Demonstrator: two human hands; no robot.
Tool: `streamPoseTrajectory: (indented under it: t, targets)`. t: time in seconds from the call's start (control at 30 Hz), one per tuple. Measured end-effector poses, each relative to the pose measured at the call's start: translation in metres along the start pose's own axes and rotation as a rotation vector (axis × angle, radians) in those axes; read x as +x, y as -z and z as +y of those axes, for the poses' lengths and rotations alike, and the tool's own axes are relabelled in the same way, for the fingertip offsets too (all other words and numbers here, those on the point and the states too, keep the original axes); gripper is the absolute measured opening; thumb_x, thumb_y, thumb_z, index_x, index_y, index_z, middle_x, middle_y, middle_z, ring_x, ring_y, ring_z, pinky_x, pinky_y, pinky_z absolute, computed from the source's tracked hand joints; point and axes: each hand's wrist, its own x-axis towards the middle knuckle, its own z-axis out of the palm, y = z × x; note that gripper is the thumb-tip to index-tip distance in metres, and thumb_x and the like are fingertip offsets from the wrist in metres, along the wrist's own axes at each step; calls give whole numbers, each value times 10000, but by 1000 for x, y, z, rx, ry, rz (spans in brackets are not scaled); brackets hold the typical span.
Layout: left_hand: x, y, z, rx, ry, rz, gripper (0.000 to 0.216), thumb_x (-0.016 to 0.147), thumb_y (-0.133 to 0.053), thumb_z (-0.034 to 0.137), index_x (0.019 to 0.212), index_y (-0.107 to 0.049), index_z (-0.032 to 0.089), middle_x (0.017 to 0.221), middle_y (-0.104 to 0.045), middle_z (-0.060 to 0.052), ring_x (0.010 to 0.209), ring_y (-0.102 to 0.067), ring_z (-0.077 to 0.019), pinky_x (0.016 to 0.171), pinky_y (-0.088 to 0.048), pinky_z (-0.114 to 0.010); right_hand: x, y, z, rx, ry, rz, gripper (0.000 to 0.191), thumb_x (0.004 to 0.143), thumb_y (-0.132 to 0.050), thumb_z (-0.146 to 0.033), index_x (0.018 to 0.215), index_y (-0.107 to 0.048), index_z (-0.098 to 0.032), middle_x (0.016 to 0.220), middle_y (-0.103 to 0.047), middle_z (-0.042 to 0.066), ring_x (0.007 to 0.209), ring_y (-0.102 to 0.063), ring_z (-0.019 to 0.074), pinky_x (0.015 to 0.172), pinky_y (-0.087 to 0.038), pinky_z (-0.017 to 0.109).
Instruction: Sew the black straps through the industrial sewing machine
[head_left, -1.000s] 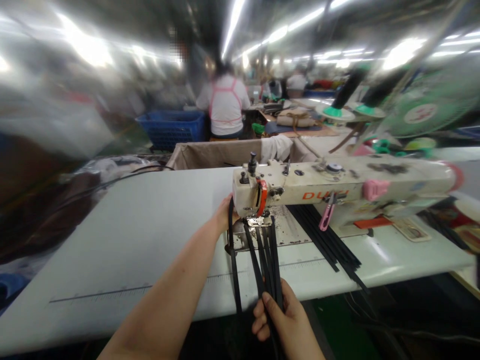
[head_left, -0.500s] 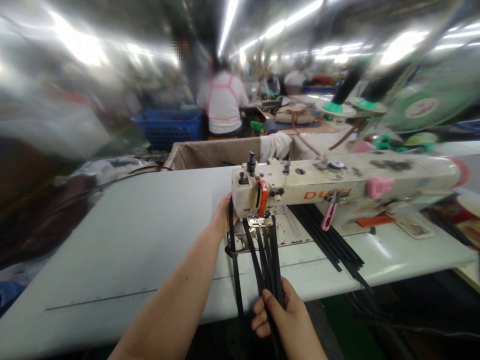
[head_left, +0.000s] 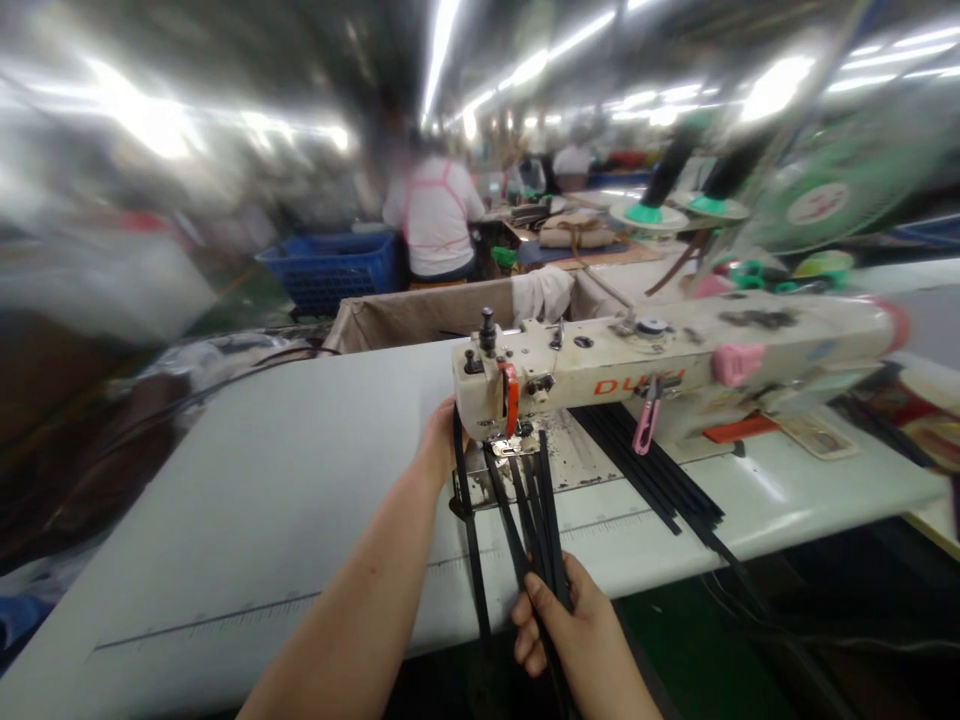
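A white sewing machine (head_left: 570, 375) stands on the table, with several narrow black straps (head_left: 531, 510) running out from under its presser foot (head_left: 514, 447) toward me. My right hand (head_left: 559, 615) is closed around these straps just off the table's front edge, thumb on top. My left hand (head_left: 441, 442) reaches behind the machine's head, at the left of the needle area. Its fingers are hidden there. One separate black strap (head_left: 471, 550) hangs past my left wrist and over the front edge.
More black straps (head_left: 645, 460) lie under the machine's arm. Pink thread snips (head_left: 646, 415) hang on its front. A fabric-lined bin (head_left: 405, 318) stands behind the table (head_left: 300, 480), which has a printed ruler line. Beyond it are a blue crate (head_left: 330, 270) and a seated person (head_left: 439, 215).
The view has shifted slightly, so the machine sits a little further left. Both hands keep nearly the same places, and the right hand still holds the straps.
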Motion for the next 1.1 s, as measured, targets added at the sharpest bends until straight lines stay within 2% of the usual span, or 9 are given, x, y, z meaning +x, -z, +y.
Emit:
streamPoseTrajectory:
  t: [0.1,0.23,0.3,0.4,0.47,0.53,0.67,0.83,1.1]
  targets:
    - [-8,7,4,94,-48,13,55,748,-662,213,745,-677,160,790,-710,-52,797,-691,-247,652,-574,-306,1,1,0,-23,25,-16,765,533,-801,-812,901,-503,-210,537,-671,-49,341,-586,124,316,-424,206]
    - [-34,16,8,378,-149,-5,88,814,-655,176,814,-741,193,959,-742,-76,892,-709,-249,843,-582,-359,1,3,2,-22,16,-11,800,536,-799,-814,967,-516,-203,532,-664,-57,360,-602,137,333,-453,217]
    - [-53,19,7,499,-237,-65,154,897,-618,214,838,-761,210,988,-749,-75,929,-714,-243,904,-586,-387,-1,6,3,-19,0,-13,810,534,-800,-814,983,-526,-199,528,-661,-58,368,-610,143,339,-456,219]
    - [-80,21,2,538,-452,-163,226,979,-548,238,972,-772,217,1082,-765,-72,1124,-689,-248,1097,-518,-455,-6,12,4,-19,-41,-45,795,547,-795,-815,974,-557,-188,550,-680,-37,397,-642,156,363,-475,227]
    - [-94,22,0,568,-535,-191,240,995,-544,244,1108,-754,215,1193,-752,-74,1255,-636,-259,1187,-442,-499,-12,17,4,-11,-77,-58,774,554,-791,-817,938,-582,-178,582,-704,-10,434,-670,164,394,-493,232]
    - [-102,22,-1,610,-532,-205,269,1003,-550,260,1201,-725,208,1275,-726,-79,1317,-598,-272,1207,-415,-529,-17,22,4,4,-124,-49,758,539,-802,-814,888,-604,-170,600,-716,7,468,-685,162,430,-509,232]
    - [-107,22,2,639,-476,-216,305,1034,-507,283,1259,-698,207,1345,-691,-84,1366,-559,-273,1218,-390,-560,-25,30,6,8,-176,-27,736,516,-847,-772,857,-658,-149,619,-719,16,547,-704,154,503,-530,225]
    - [-107,22,3,627,-481,-200,300,1028,-526,293,1265,-697,223,1337,-695,-82,1368,-559,-269,1219,-389,-558,-29,36,9,-28,-158,-10,751,490,-863,-762,884,-680,-149,592,-710,7,556,-697,160,508,-524,235]
    - [-105,22,-4,673,-508,-202,312,1005,-578,268,1295,-675,206,1360,-682,-93,1380,-549,-288,1208,-394,-587,-32,33,3,-33,-104,-29,689,532,-843,-756,859,-611,-195,612,-729,9,551,-702,183,508,-540,273]
